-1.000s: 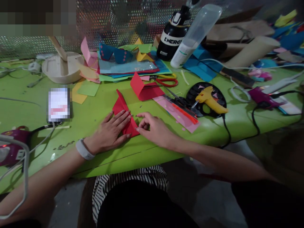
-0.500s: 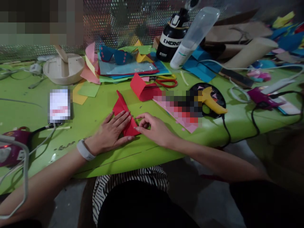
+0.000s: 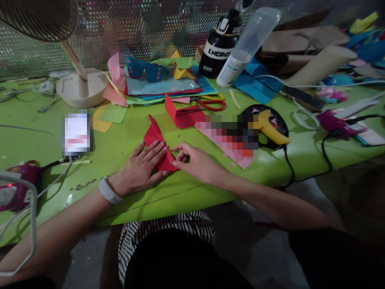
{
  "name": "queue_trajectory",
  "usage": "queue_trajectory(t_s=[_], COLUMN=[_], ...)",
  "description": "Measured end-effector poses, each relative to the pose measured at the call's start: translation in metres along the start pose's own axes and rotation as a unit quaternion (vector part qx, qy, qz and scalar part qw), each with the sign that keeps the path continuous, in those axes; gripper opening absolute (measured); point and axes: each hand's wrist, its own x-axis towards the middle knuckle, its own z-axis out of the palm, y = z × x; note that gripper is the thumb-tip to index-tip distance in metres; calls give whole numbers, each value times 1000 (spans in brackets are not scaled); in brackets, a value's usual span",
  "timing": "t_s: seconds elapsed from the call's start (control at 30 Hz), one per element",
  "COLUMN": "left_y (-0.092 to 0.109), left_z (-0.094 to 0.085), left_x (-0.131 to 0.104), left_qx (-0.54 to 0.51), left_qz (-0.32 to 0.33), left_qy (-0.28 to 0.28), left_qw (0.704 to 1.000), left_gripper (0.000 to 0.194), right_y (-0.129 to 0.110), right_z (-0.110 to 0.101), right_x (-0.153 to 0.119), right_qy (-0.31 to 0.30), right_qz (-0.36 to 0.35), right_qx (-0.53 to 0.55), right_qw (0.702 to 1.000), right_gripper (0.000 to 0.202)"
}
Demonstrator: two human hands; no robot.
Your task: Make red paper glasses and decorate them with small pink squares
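On a green table [image 3: 128,126], near its front edge, a folded red paper [image 3: 155,134] is lying, and I am watching a person working at it. The left hand [image 3: 142,166] is resting flat over the paper, fingers stretched out, gripping nothing (a pale band [image 3: 108,190] is circling that wrist). The right hand [image 3: 197,162] is curling its fingers at the paper's right edge, thumb tip close against it; from here I cannot tell whether it is pinching the paper. Just beyond, a second red paper [image 3: 191,116] is sitting bent, one panel rising. To the right, a yellow glue gun [image 3: 272,130] is lying on a round black tray [image 3: 283,120].
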Motion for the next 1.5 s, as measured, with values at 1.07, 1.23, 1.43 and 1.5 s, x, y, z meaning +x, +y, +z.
queue_trajectory(t_s=[1.07,1.23,1.43,1.5], left_y=[8,8,8,8], left_z=[-9,-8,-8,-7], left_x=[-8,-8,-8,-8], left_qx=[50,48,55,60], left_qz=[84,80,80,83], left_qy=[38,33,36,42], left_qw=[994,995,995,994], left_gripper=[62,62,62,62], right_y=[-4,-5,-6,-6], right_z=[-4,-5,-4,-4], right_x=[5,5,6,5], right_qy=[-28,-28,-25,-24], right_qz=[15,17,17,16], right_qx=[-27,-36,-41,-41], right_qw=[999,999,999,999], right_gripper=[38,41,39,38])
